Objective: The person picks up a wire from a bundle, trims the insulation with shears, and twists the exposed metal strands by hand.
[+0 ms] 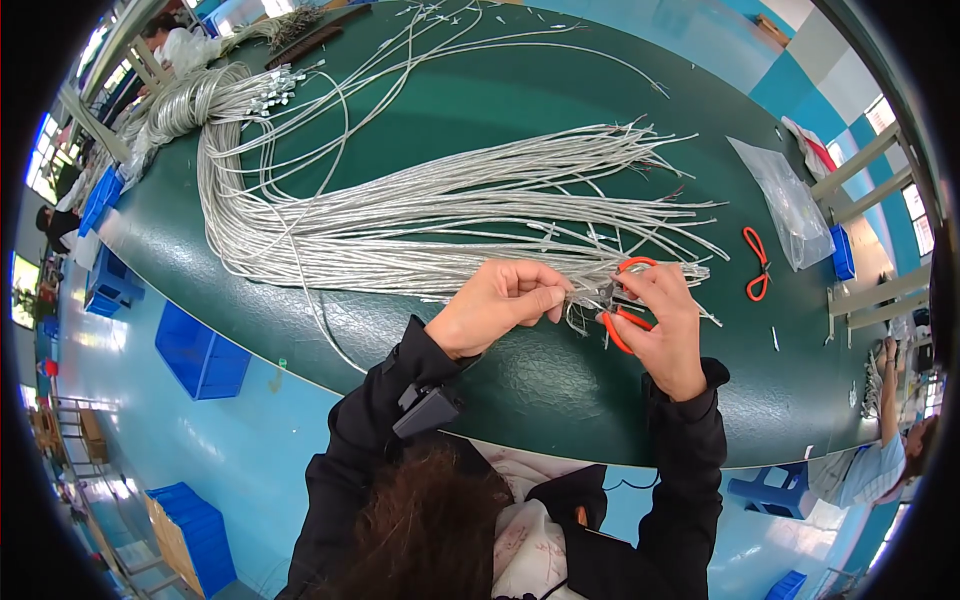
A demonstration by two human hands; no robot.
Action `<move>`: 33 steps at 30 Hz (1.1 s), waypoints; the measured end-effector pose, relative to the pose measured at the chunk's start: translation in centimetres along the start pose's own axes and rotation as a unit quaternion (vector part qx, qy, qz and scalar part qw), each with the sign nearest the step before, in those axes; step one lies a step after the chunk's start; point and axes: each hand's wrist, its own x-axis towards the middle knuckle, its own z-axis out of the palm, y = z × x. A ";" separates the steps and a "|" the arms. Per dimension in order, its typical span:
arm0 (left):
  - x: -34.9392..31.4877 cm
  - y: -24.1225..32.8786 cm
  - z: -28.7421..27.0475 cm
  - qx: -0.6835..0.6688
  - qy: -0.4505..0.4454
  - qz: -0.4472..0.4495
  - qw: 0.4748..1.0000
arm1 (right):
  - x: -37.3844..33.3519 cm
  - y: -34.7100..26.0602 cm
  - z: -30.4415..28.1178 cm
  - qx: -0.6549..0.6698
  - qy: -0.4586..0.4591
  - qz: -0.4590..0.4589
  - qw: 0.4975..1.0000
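A thick bundle of silvery-grey cables [330, 205] lies across the green table, its loose ends fanned out toward the right. My left hand [500, 308] is closed in a pinch on a thin cable end in front of the bundle. Just right of it, my right hand [668, 325] grips red-handled scissors [618, 336], fingers in the loops. The metal part of the scissors points left, close to my left fingertips. Whether the blades touch the cable end is too small to tell.
A second red-handled pair of scissors [757, 264] lies to the right, beside a clear plastic bag [785, 205]. Small white scraps dot the green table [520, 385]. Blue bins [203, 350] stand on the floor at left. Another person [880, 465] sits at far right.
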 end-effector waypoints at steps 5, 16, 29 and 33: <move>0.1 -0.1 0.1 0.039 0.018 0.011 0.999 | 0.1 -0.5 -0.3 -0.088 0.037 -0.043 0.995; 0.0 0.1 0.1 0.058 0.041 0.008 0.997 | 0.1 -1.0 -0.5 -0.154 0.058 -0.080 0.983; 0.1 -0.1 0.4 0.043 0.059 0.017 0.997 | -0.2 -1.1 -0.1 -0.158 0.062 -0.086 0.982; 0.2 0.0 0.2 0.029 0.052 0.006 0.998 | -0.3 -1.0 0.2 -0.085 0.049 -0.035 0.995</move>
